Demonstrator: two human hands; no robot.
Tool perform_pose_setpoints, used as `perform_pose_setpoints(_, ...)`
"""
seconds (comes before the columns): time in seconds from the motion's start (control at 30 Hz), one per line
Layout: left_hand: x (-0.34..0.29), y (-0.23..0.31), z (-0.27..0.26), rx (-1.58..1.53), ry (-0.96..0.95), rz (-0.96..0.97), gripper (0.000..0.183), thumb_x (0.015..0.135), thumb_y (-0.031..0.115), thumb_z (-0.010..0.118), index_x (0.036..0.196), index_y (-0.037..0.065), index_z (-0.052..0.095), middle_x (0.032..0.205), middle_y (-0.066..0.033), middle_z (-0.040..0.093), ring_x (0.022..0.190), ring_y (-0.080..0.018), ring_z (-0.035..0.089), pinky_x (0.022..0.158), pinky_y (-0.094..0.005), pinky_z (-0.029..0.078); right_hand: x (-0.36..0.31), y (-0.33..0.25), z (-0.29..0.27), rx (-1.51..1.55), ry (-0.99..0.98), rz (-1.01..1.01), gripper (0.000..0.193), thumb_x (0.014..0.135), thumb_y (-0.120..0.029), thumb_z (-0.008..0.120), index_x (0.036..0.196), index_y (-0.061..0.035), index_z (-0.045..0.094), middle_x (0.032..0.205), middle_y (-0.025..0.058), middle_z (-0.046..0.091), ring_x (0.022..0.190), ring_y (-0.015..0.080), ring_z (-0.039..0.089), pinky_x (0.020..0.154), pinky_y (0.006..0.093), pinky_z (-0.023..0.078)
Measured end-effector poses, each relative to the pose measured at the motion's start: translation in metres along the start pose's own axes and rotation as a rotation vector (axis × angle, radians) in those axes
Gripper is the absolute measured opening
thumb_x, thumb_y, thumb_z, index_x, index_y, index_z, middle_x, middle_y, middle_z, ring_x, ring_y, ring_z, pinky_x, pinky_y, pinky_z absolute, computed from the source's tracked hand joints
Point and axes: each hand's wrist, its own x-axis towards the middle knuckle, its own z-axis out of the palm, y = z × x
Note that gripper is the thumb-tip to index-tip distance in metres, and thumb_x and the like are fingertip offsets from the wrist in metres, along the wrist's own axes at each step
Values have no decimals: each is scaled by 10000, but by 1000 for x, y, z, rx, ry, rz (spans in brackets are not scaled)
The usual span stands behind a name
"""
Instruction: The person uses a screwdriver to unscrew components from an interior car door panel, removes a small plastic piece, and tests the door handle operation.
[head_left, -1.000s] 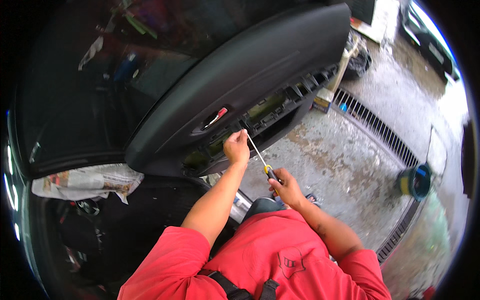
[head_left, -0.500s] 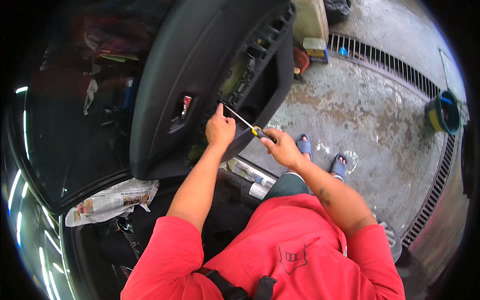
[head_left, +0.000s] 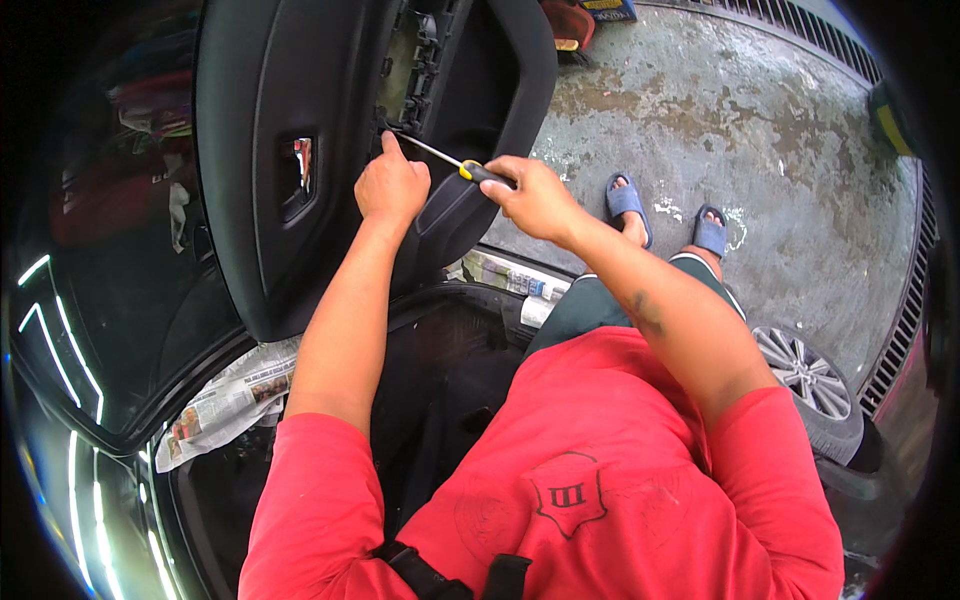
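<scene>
A black car door panel (head_left: pixel 240 150) stands in front of me, with a long gap in its trim (head_left: pixel 405 75) where greenish backing and black clips show. My right hand (head_left: pixel 537 198) is closed round the black and yellow handle of a screwdriver (head_left: pixel 480 173). The metal shaft points left, its tip at the lower end of the gap. Beside that tip, my left hand (head_left: pixel 393 188) touches the panel with its stretched index finger; the other fingers are curled and appear to hold nothing. A chrome inner door handle (head_left: pixel 300 165) sits left of this hand.
Newspaper sheets (head_left: pixel 225 400) lie by the door's lower edge, more newspaper (head_left: pixel 510 275) along the sill. A wheel (head_left: pixel 805 375) is at the right. Past the worn concrete floor (head_left: pixel 690 110) run a drain grate (head_left: pixel 905 320) and a dark green bucket (head_left: pixel 890 118). A red container (head_left: pixel 568 25) stands beyond the door.
The view has shifted, so the door and hands sit higher and further left, and the wheel shows more. The screwdriver tip and left index finger stay at the same spot on the panel.
</scene>
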Motion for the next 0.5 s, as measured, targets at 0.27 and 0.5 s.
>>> perform_pose_setpoints(0.27, 4, 4, -9, 74, -83, -50, 668, 845, 291, 601, 1426, -9, 460, 1034, -236, 735, 983, -390, 722, 873, -496, 569, 8, -5, 3, -135, 27, -43, 360, 928, -238, 670, 1193, 4, 681, 1087, 226, 711, 1049, 378, 682, 919, 428, 519)
perform_pose_setpoints(0.5, 9, 4, -4, 100, -130, -61, 704, 890, 318, 586, 1467, -44, 407, 1065, -221, 738, 1002, -368, 726, 881, -474, 571, 8, -8, 12, -170, 84, -80, 334, 942, -253, 670, 1170, -9, 683, 1034, 259, 705, 1039, 431, 667, 908, 483, 516)
